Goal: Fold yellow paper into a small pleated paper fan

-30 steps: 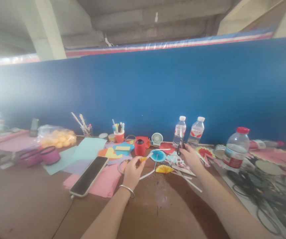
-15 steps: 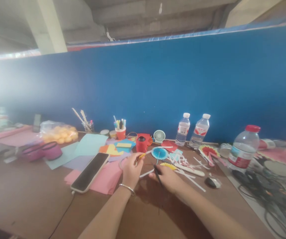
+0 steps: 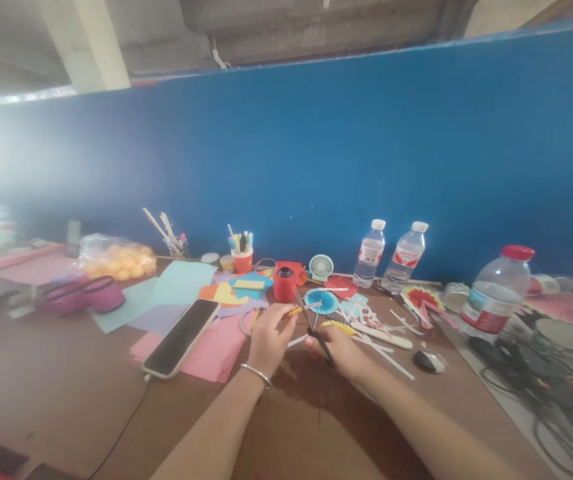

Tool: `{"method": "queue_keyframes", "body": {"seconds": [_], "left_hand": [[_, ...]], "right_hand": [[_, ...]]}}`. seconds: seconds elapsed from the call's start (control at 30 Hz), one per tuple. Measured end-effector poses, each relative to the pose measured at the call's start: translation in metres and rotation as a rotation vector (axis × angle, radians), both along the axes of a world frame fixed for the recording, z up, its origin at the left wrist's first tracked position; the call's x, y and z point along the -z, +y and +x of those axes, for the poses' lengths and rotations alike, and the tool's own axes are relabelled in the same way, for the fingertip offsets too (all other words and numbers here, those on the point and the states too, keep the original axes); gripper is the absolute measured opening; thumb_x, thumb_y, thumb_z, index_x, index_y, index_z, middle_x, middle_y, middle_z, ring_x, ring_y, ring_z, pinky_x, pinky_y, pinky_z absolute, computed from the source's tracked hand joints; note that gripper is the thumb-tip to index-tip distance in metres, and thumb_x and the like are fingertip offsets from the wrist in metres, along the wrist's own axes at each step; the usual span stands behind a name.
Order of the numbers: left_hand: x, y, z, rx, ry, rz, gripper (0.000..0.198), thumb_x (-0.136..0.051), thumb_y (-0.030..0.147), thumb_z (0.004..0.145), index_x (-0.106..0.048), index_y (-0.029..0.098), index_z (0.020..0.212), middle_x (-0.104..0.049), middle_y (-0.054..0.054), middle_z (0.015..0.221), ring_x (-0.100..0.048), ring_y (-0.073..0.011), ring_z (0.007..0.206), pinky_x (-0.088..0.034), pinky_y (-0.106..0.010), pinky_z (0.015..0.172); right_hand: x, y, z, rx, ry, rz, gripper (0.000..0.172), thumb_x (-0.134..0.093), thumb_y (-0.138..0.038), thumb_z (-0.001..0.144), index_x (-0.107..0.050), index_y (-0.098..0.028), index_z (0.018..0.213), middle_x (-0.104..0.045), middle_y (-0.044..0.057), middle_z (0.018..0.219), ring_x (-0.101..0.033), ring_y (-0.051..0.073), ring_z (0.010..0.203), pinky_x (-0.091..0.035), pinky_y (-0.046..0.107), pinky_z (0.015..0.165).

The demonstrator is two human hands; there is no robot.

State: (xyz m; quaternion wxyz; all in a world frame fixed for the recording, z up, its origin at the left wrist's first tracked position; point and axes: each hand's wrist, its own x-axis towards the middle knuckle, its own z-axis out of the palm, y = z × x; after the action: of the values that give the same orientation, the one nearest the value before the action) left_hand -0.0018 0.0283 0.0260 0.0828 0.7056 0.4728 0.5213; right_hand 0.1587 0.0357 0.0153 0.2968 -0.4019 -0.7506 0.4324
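Observation:
My left hand (image 3: pixel 270 341), a silver bangle at its wrist, pinches a small orange-yellow paper piece (image 3: pixel 296 311) with a pale strip running off to the right. My right hand (image 3: pixel 342 352) grips black-handled scissors (image 3: pixel 323 347), fingers closed round the handles. The scissor blades point up and away, close beside the pinched piece; whether they touch it I cannot tell. A blue pleated paper rosette (image 3: pixel 321 301) lies just beyond the hands. By my right fingers lies a yellow pleated paper piece (image 3: pixel 339 327), partly covered. A white strip (image 3: pixel 297 341) rests between the hands.
Left of the hands lie a phone (image 3: pixel 181 339) and pink paper (image 3: pixel 215 353). Behind stand a red container (image 3: pixel 284 288), a pen cup (image 3: pixel 242 262), a small fan (image 3: pixel 321 267) and water bottles (image 3: pixel 369 255). Paper strips (image 3: pixel 389 360), a mouse (image 3: pixel 429 361) and cables (image 3: pixel 546 407) lie right.
The scissors have turned, with their blades now showing upward near the left hand's piece. Both hands have shifted slightly right in view, and the left hand's piece sits nearer the scissors.

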Motion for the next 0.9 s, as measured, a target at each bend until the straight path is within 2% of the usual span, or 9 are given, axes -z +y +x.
{"method": "queue_keyframes", "body": {"seconds": [0.5,0.9], "left_hand": [[-0.0024,-0.0012,0.0010,0.043,0.016,-0.004,0.016,-0.043,0.022,0.080,-0.058,0.020,0.086,-0.062,-0.003,0.085,-0.055,-0.0153,0.080,-0.043,-0.026,0.074],[-0.0007,0.0001,0.0000,0.040,0.010,-0.004,0.017,-0.044,0.021,0.080,-0.059,0.020,0.086,-0.062,-0.003,0.085,-0.056,-0.0153,0.080,-0.043,-0.027,0.073]], "right_hand": [[-0.0035,-0.0007,0.0025,0.014,-0.037,0.009,0.040,-0.049,-0.048,0.074,-0.049,-0.014,0.053,-0.045,-0.002,0.048,-0.040,0.009,0.046,-0.029,0.020,0.045],[0.0005,0.0011,0.0022,0.018,-0.027,0.013,0.042,-0.049,-0.050,0.073,-0.048,-0.014,0.050,-0.045,-0.003,0.045,-0.039,0.009,0.043,-0.029,0.020,0.044]]}}
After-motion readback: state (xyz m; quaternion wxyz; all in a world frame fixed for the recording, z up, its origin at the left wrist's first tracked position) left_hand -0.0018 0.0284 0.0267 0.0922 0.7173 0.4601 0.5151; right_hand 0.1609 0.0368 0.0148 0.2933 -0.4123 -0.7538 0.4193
